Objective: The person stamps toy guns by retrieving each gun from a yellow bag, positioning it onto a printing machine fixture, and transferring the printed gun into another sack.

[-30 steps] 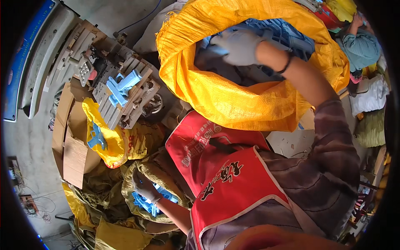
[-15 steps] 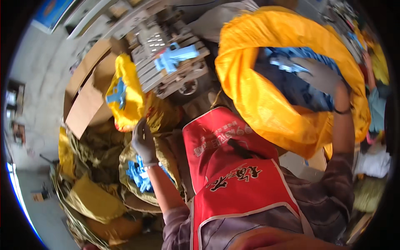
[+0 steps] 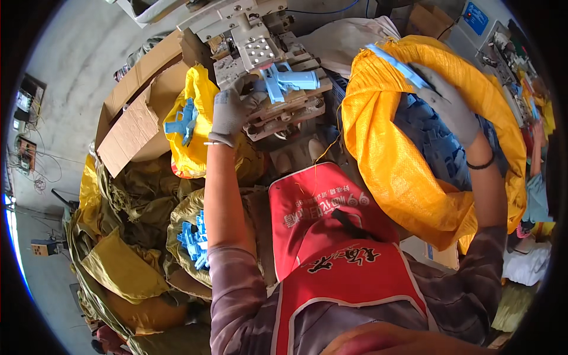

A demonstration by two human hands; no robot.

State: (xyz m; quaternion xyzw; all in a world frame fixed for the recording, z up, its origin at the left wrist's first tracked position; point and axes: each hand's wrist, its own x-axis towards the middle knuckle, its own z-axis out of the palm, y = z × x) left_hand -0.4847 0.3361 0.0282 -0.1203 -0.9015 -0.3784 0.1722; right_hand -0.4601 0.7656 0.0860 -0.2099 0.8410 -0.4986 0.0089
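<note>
Right hand [image 3: 449,105] pinched blue part [image 3: 396,64], now withdrawn from sack [image 3: 378,133], 2 o'clock; left hand [image 3: 229,109] moved beside toy gun [image 3: 296,80], 12 o'clock, grip unclear.

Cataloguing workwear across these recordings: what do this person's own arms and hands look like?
The left hand and right hand wear grey fabric gloves, the left with a small printed mark. A pale band rings the left wrist, a thin dark band the right. The dark purplish-grey patterned sleeves end near the elbows.
</note>
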